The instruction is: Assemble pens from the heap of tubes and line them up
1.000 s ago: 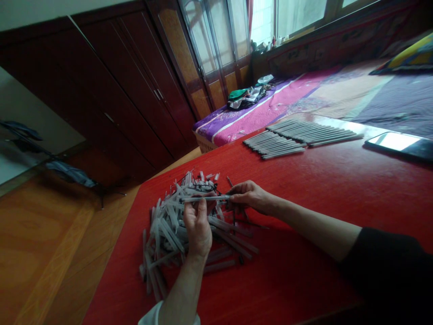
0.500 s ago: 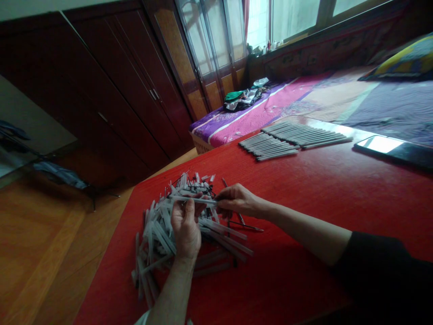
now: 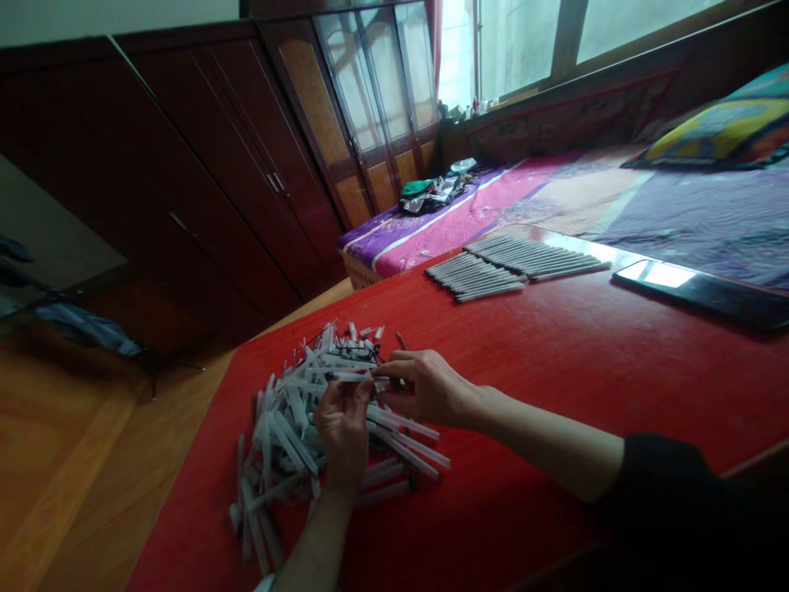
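Observation:
A heap of loose clear pen barrels and thin refills (image 3: 289, 436) lies on the red table (image 3: 555, 353) near its left end. Above the heap my left hand (image 3: 343, 432) pinches one clear pen barrel (image 3: 345, 376), held level. My right hand (image 3: 422, 386) closes its fingers on the right end of that same barrel, thumb and forefinger together. Whether a refill sits inside the barrel I cannot make out.
A neat row of finished grey pens (image 3: 511, 265) lies at the table's far edge. A phone (image 3: 696, 288) with a lit screen rests at the right. Beyond the table are a bed with a purple and pink cover (image 3: 555, 189), dark wooden cupboards (image 3: 203, 181) and a wooden floor (image 3: 80, 460).
My right hand has slid left along the barrel toward my left hand, so the two hands are now close together. The camera view has shifted slightly.

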Demonstrator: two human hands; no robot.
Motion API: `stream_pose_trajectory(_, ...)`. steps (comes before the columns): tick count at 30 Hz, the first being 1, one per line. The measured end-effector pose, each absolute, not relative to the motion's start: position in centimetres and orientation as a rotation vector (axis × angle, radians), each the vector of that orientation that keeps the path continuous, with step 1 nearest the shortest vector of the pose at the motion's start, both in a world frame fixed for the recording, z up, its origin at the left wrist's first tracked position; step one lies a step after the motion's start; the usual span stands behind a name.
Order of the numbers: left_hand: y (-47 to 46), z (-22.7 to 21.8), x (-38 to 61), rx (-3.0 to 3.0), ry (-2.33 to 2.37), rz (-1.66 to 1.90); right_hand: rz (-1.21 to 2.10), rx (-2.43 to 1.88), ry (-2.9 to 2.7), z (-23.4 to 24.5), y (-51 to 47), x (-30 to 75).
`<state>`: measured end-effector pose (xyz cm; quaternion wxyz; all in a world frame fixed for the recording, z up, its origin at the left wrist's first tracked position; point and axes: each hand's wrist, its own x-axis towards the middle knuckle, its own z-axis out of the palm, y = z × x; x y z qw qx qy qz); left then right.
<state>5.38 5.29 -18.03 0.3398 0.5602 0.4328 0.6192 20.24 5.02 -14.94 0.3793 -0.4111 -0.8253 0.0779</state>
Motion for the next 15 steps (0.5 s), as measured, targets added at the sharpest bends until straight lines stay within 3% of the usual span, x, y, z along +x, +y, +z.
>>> stream_pose_trajectory(6, 5.4, -17.8, 6.1, 1.404, 0.94, 1.432, -0.102, -1.346, -2.355, -14.7, 6.8, 22.8)
stream_pose_trajectory(15, 5.7, -18.5, 6.0, 1.499, 0.946, 1.318, -0.292, -2.112, -2.337, -18.3, 12.9, 37.1)
